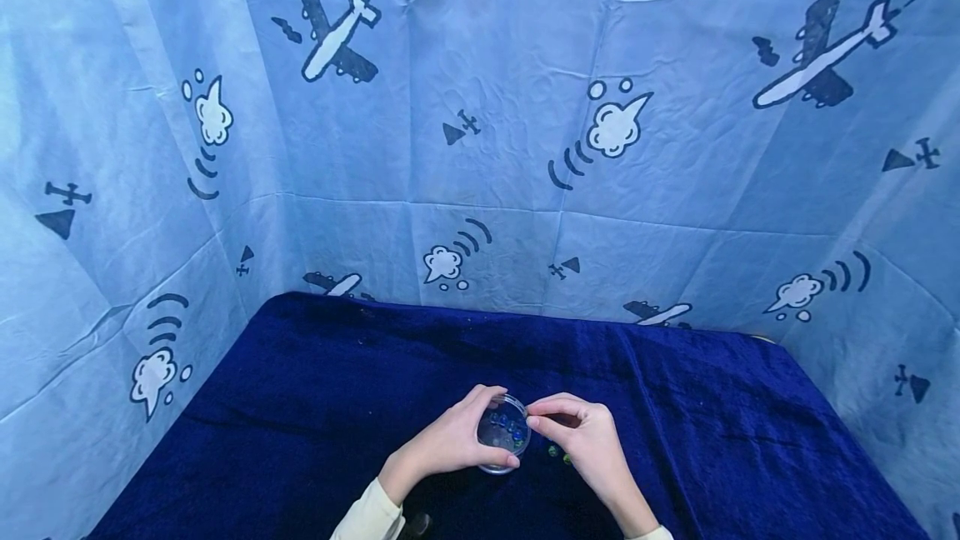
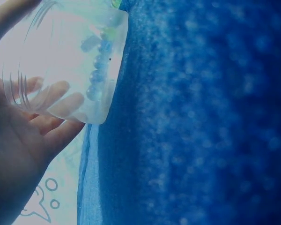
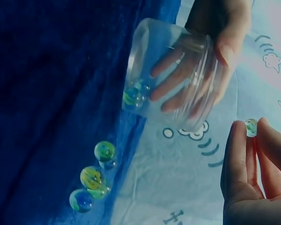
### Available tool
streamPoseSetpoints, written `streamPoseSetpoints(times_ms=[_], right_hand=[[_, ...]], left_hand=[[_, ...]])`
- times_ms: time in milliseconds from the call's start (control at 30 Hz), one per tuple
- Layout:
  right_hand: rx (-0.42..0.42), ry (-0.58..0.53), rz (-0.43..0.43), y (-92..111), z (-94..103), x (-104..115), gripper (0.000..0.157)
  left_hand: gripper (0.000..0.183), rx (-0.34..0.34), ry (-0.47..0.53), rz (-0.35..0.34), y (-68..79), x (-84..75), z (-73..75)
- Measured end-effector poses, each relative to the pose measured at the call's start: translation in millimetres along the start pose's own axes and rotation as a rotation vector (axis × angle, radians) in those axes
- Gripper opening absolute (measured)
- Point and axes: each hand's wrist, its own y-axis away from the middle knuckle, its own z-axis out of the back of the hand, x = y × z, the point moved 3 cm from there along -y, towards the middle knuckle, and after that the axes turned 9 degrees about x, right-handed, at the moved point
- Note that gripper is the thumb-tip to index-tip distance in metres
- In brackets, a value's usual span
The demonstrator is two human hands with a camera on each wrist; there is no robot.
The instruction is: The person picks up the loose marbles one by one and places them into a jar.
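My left hand (image 1: 453, 436) grips a clear screw-neck jar (image 1: 493, 440) round its side, with the mouth uncovered. Several blue and green glass marbles (image 2: 99, 65) lie on the jar's bottom. Between thumb and fingertips, my right hand (image 1: 588, 436) pinches one small clear-green marble (image 3: 251, 127), right beside the jar's rim in the head view. Several loose marbles (image 3: 92, 178), green, yellow and blue, rest on the cloth to the right of the jar. In the head view the right hand partly covers that group.
Dark blue velvet cloth (image 1: 300, 407) covers the table. A light blue curtain (image 1: 487, 107) printed with planes and clouds rises behind it and at both sides. Near the left sleeve, a small dark object (image 1: 417, 526) shows at the bottom edge.
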Motion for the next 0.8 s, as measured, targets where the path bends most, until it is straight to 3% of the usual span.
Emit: streamPoseSetpoints(times_ms=[433,800], right_hand=[[0.011,0.018,-0.064,2,-16.6,-5,0.008],[0.03,0.045,-0.011,3,-23.6,-5,0.007]], left_hand=[[0.089,-0.002,-0.015,0.005,0.1,0.9,0.2],[0.088,-0.007,-0.016,-0.007,0.1,0.6,-0.1]])
